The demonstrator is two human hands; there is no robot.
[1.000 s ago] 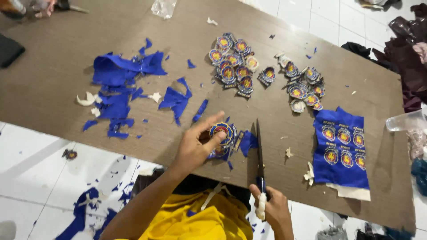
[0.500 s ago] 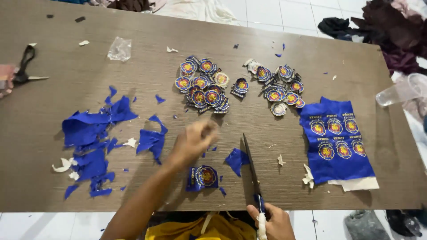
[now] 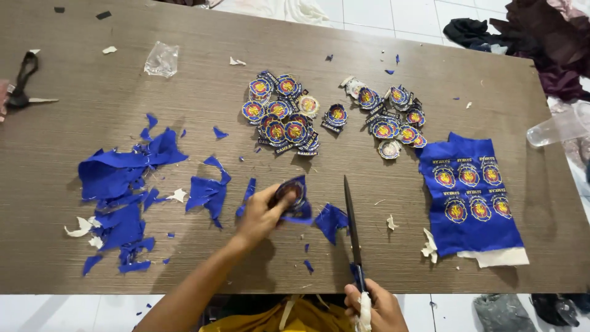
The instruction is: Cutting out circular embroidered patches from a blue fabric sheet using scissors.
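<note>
A: Two hands in view. The left hand (image 3: 261, 215) pinches a partly cut round patch (image 3: 294, 195) just above the table (image 3: 430, 270); the right hand (image 3: 372, 307) is closed on the scissors (image 3: 351, 227), blades together, tip pointing away.

B: Risk?

A: The blade lies close beside the patch fingers; a careless snip could nick them or the embroidery. The left forearm stretches forward, the right stays tucked near the body.

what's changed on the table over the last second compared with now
The left hand has lifted the round embroidered badge on its blue cloth scrap off the brown table, grip kept. The right hand still holds the long scissors, blades shut, pointing away. Cut badge piles and blue offcuts lie unchanged.
</note>
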